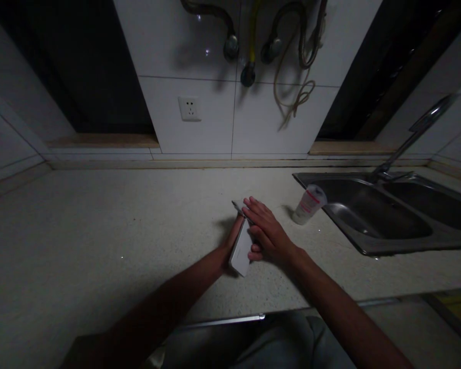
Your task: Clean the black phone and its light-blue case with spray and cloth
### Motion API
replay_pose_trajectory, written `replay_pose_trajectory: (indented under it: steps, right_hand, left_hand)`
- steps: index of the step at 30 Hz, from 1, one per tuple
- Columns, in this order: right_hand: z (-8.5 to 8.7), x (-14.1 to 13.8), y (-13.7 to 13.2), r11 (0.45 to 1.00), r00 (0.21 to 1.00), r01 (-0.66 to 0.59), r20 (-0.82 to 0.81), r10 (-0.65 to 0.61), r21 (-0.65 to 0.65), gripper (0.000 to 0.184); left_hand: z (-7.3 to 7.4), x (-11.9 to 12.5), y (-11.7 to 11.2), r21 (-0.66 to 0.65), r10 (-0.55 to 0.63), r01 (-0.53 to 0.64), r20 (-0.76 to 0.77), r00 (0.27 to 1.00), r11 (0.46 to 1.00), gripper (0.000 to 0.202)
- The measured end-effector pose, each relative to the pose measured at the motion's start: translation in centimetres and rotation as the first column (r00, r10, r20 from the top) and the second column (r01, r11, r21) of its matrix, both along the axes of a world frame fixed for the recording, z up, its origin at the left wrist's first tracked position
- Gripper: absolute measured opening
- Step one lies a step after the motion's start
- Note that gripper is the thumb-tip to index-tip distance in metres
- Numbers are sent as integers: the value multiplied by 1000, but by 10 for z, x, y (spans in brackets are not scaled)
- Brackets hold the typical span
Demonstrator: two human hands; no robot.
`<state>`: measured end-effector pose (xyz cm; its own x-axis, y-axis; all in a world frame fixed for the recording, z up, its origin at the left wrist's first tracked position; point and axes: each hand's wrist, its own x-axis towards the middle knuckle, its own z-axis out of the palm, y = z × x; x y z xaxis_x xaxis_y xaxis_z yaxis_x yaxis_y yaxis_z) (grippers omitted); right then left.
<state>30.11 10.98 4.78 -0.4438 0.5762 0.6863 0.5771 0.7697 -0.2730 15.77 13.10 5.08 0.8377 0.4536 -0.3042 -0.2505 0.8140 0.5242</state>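
A small, slim white box [242,251] is held tilted above the counter, between both of my hands. My left hand [232,238] presses along its left side, and most of its fingers are hidden behind the box. Over the box's upper end lies my right hand [268,228], its upper fingers stretched across a pale flap-like piece [238,206] there. The lower fingers of that hand curl against the box's right side. Whether the flap is part of the box I cannot tell. To the right, a clear plastic cup with red print [308,205] stands on the counter.
A steel double sink [363,243] with a tall faucet [415,133] takes up the right of the pale counter [100,225]. A wall socket [189,108], hoses with valves [248,74] and a looped cord [301,97] are on the tiled wall. The room is dim.
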Motion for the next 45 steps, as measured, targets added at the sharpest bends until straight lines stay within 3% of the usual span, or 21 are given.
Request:
replay_pose_trajectory:
  steps: [2, 4, 10, 15, 20, 23, 28, 31, 34, 40, 45]
  right_hand:
    - [-3, 1, 2, 999, 999, 32, -8, -32, 16, 54]
    - [-5, 4, 5, 997, 997, 80, -18, -79, 23, 56]
    - [-7, 11, 7, 989, 988, 147, -39, -146, 32, 55]
    - [-1, 3, 0, 998, 991, 61, 124, -60, 1, 58]
    - [7, -5, -10, 992, 958, -93, 278, 65, 89, 48]
    - [8, -6, -12, 982, 954, -112, 293, 63, 154, 43]
    - [10, 1, -7, 982, 954, 121, 256, -156, 148, 46]
    - [10, 9, -2, 952, 931, 273, 212, -297, 136, 49]
    - [6, 14, 3, 934, 919, 333, 178, -352, 127, 50]
    - [1, 15, 4, 967, 942, 241, 221, -253, 80, 50]
    - [7, 3, -7, 991, 962, 54, 259, -84, 122, 43]
  left_hand:
    - [5, -1, -3, 0, -26, 26, 75, 997, 1000, 83]
    - [7, -2, -4, 22, 16, -19, 108, 994, 1000, 85]
    - [0, -9, 2, 13, 72, -71, -38, 997, 997, 65]
    - [0, -11, 5, -73, 225, -223, 17, 974, 972, 44]
    - [5, -15, 9, -157, 219, -187, 221, 950, 970, 61]
    - [3, -18, 11, -174, 193, -149, 277, 941, 973, 67]
    - [0, -20, 11, -180, 180, -151, 160, 971, 972, 47]
    - [3, -18, 8, -121, 199, -185, 120, 973, 975, 49]
    - [5, -17, 6, -94, 203, -194, 88, 975, 976, 56]
    - [1, -19, 10, -98, 279, -269, 116, 953, 958, 51]
    - [9, -25, 17, -136, 333, -310, 212, 919, 941, 67]
